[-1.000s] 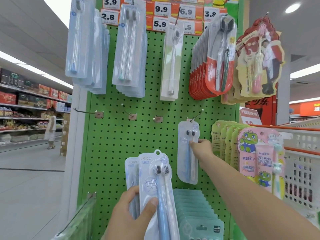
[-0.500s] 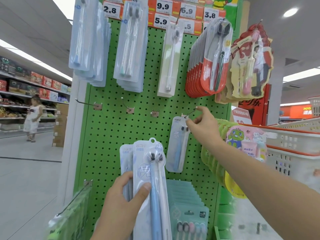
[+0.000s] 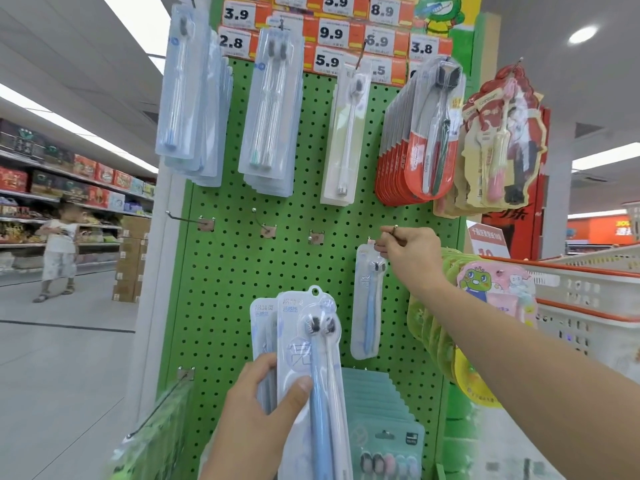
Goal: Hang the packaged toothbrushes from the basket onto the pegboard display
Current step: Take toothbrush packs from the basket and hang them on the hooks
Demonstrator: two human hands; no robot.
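While pinching top of a hanging toothbrush pack (image 3: 367, 299) at its header, right hand (image 3: 410, 256) sits approx centre frame, fingers curled round pack top & peg hook (image 3: 389, 231), hook tip poking out past knuckles at 11 o'clock of hand. Pack dangles straight down from there, flat against green pegboard (image 3: 235, 292), blue brush visible inside.

Head view, lower part: left hand (image 3: 258, 420) at 6 o'clock, gripping held packs (image 3: 304, 368) – at least 2, fanned, thumb pressed across front one, fingers behind. Upright, hang-hole at top, blue + white brushes inside front pack. Not touching board as far as can tell.

Mid row at 9–10 o'clock of right hand: three bare hooks (image 3: 204, 221) w/ nothing on them. Top row: clear blister packs (image 3: 183, 98) at 11 o'clock, red-backed packs (image 3: 420, 140) at 1 o'clock, price tags (image 3: 330, 32) at 12. Teal packs (image 3: 381, 427) low at 5 o'clock of left hand. White basket w/ orange rim (image 3: 588, 292) at 3 o'clock, behind right forearm; kids' frog-print packs (image 3: 491, 285) between it & board. Blurred person (image 3: 59, 247) in aisle at 9 o'clock.
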